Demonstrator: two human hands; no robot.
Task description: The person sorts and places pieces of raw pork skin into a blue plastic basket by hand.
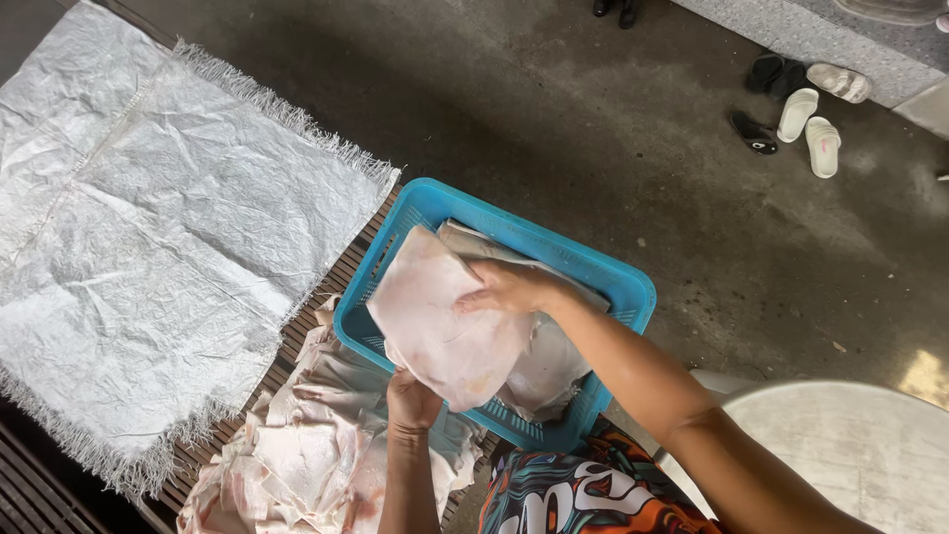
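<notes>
Head view: a pale pink sheet point(440, 321), soft and flat, is held over the near half of a blue basket point(613, 282). Its long axis runs diagonally, from the upper left corner near the basket's far wall down to a rounded lower edge near the person's lap. The right hand point(514, 287) is closed on the sheet's upper right edge, fingers curled over it. The left hand point(410, 403) is closed on the lower edge from beneath, the fingers hidden behind the sheet.

The basket is rested partly on a slatted bench point(326, 287) and is tilted toward the person. More sheets point(549, 371), greyer in tone, are lying inside it, one edge raised against the far wall. A pile point(297, 455) of similar pink-stained pieces is heaped on the bench just beside the basket's near left corner. A white woven sack point(148, 237) with frayed edges is spread flat over the bench's left part.

The floor point(613, 138) is grey concrete, stained and damp-looking. Sandals point(806, 114), white and black, are left near a raised step at the upper right. A round white surface point(860, 445) is seen at the lower right.
</notes>
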